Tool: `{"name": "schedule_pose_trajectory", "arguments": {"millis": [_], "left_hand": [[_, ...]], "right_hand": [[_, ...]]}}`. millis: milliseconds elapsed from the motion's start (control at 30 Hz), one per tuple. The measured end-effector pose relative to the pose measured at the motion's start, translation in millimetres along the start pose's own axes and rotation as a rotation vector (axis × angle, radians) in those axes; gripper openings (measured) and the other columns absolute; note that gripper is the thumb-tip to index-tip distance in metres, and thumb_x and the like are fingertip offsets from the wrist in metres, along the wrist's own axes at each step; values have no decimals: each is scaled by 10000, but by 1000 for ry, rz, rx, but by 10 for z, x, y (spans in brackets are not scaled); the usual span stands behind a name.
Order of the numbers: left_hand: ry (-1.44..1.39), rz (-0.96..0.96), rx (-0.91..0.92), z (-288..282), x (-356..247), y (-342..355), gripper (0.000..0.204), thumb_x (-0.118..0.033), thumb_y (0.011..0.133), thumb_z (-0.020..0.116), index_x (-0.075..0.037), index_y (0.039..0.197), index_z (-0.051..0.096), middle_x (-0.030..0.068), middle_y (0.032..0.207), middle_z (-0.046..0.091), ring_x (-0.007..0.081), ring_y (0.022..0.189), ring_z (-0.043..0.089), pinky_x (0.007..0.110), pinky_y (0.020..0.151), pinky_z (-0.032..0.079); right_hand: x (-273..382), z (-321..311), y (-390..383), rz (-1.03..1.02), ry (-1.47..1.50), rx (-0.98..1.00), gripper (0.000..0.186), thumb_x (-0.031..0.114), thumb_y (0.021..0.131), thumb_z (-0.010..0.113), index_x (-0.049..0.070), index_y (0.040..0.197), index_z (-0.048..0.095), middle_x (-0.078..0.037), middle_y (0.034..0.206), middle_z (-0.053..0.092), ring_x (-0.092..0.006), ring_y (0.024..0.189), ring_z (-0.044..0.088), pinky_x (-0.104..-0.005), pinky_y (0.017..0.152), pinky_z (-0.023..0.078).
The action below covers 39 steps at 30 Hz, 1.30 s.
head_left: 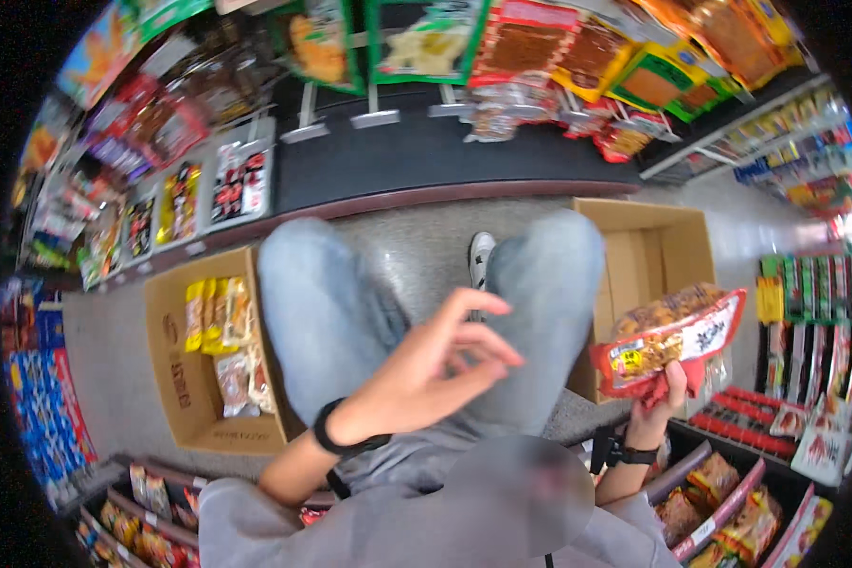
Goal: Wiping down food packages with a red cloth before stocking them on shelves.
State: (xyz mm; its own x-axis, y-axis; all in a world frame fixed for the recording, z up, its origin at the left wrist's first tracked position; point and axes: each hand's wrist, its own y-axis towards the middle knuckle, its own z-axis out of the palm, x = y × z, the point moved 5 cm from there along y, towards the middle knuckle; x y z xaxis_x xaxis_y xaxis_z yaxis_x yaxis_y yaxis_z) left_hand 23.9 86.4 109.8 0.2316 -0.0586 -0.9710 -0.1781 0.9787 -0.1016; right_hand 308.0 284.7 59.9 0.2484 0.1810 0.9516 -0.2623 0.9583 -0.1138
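Observation:
My right hand (670,393) grips a clear and red snack bag (672,336) with brown pieces showing inside. Some crumpled red material (696,377) shows by the fingers; I cannot tell whether it belongs to the bag. The bag is held over the near side of an open cardboard box (686,232) on the right. My left hand (435,364) hovers above my lap, fingers loosely bent and apart, with nothing in it. To the left, another cardboard box (175,379) contains several yellow packs (216,314) and pale, clear-wrapped packs (237,379).
Ahead runs a dark shelf (369,156) with hanging snack bags (426,38) above it. Black trays (241,180) of packs stand at its left. Racks of snacks (729,502) lie close behind me. Goods line both sides. My knees are between the boxes on a grey floor (104,369).

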Motion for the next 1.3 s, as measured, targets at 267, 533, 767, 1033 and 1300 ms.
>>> {"name": "schedule_pose_trajectory", "arguments": {"millis": [267, 533, 767, 1033, 1300], "left_hand": [[-73, -149, -133, -603, 97, 556, 370, -3, 933, 540, -42, 1266, 385, 116, 963, 677, 159, 904, 646, 281, 770, 491], [-37, -115, -173, -751, -174, 1235, 367, 15, 894, 559, -14, 1236, 430, 130, 1001, 669, 186, 913, 647, 290, 785, 482], [33, 80, -216, -469, -407, 1138, 360, 11, 867, 558, -5, 1212, 457, 131, 993, 662, 183, 906, 634, 309, 820, 481], [105, 20, -121, 222, -467, 833, 352, -2, 882, 567, -13, 1219, 464, 120, 984, 659, 183, 911, 642, 294, 815, 485], [205, 42, 2, 571, -699, 991, 347, -64, 886, 608, -17, 1207, 484, 107, 972, 665, 164, 913, 647, 265, 795, 475]], "right_hand": [[-191, -53, 769, 14, 13, -43, 448, 226, 846, 636, 4, 1223, 540, -103, 1174, 619, -237, 1069, 610, -382, 941, 490], [320, -56, 1718, -47, -163, -220, 449, 207, 885, 633, 3, 1262, 502, -83, 1201, 602, -207, 1081, 596, -355, 964, 464], [724, -195, 1789, -97, -198, -121, 409, 209, 887, 636, 6, 1226, 530, -79, 1160, 620, -183, 1026, 614, -336, 908, 490], [754, -717, 1333, -229, -174, -168, 78, 108, 857, 674, 76, 833, 606, 5, 712, 603, -78, 605, 559, -241, 600, 474], [753, -1849, 1339, -333, -550, -219, 349, 79, 837, 695, 25, 1146, 542, -11, 932, 608, -106, 832, 578, -279, 745, 476]]}}
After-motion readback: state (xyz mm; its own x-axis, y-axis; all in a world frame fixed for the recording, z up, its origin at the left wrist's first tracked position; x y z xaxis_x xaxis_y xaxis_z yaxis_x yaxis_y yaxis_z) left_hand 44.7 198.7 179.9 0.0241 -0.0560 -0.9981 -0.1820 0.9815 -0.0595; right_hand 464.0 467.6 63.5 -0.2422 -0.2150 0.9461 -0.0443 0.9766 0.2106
